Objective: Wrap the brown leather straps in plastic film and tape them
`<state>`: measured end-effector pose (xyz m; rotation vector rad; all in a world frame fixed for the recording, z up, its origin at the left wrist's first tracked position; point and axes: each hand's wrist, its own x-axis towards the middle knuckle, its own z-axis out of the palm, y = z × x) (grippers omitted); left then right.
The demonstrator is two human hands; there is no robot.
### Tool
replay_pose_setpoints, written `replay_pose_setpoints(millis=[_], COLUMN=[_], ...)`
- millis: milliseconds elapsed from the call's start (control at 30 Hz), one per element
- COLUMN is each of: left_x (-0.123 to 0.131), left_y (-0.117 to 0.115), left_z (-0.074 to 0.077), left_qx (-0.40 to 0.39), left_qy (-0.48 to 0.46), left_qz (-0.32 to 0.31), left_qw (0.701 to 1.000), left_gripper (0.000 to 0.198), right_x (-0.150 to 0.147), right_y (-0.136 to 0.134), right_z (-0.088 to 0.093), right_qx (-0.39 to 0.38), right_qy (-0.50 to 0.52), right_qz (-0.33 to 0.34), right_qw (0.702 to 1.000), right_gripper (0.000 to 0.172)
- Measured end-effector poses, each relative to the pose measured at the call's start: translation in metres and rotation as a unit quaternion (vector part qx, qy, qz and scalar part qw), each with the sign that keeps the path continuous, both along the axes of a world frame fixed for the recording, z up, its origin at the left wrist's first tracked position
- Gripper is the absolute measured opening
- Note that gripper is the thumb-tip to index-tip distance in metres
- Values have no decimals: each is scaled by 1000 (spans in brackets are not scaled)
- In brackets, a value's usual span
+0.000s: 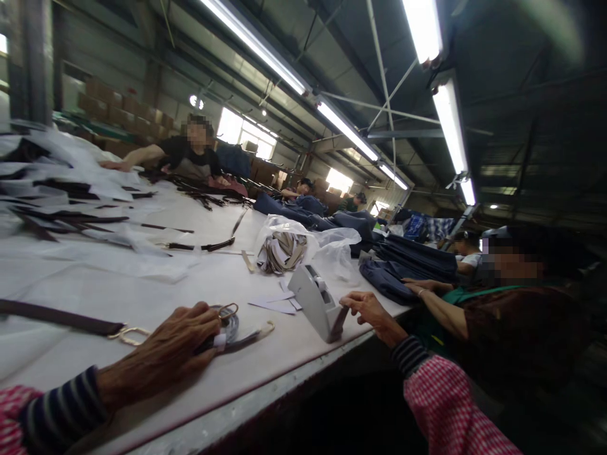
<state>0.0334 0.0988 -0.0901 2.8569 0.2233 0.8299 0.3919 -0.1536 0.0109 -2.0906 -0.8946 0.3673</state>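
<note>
My left hand (pixel 161 347) rests on the white-covered table (pixel 199 385) and grips a coiled dark belt (pixel 227 328) with a metal buckle. Just left of it lies a long dark brown belt (pixel 57 318), ending in a gold-coloured buckle (pixel 129 335). My right hand (pixel 370 314) reaches to the end of a grey tape dispenser (pixel 315 302), its fingers bent close to a dark strip (pixel 339 321) at the dispenser's mouth. Whether those fingers pinch the strip is hidden. White paper slips (pixel 275 304) lie between my hands.
A clear plastic bag (pixel 332 249) of beige straps stands beyond the dispenser. Navy fabric bundles (pixel 408 262) lie at the right, under a neighbouring worker's hand (pixel 427 286). Dark belts and white sheets (pixel 71 189) cover the far left, where another person (pixel 184 151) reaches across. The table's front edge runs below my hands.
</note>
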Motion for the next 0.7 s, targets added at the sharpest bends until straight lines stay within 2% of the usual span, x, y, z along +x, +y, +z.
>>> replay_pose_setpoints(millis=[100,233,333,500,600,700], left_x=[-2,-2,-1,-2,-2,1], left_y=[2,9,11,8,7,7], left_z=[-4,-14,-16,-12,-7,3], left_qx=[21,11,3,10,-40,-148], left_qy=[-2,-7,-11,-17,-7,-2], left_qz=[2,4,2,1,-5,-24], left_qw=[1000,1000,1000,1000,999,989], left_gripper=[24,29,30,37,33,26], right_x=[1,1,-3,-13,-19,-24], right_y=[4,8,10,0,-13,-22], right_z=[3,1,-5,-19,-24,-30], right_qx=[24,57,97,204,229,208], right_qy=[28,71,92,103,121,138], right_qz=[-9,-46,-73,-108,-118,-107], right_qw=[999,995,988,968,959,962], right_gripper=[24,18,19,28,34,39])
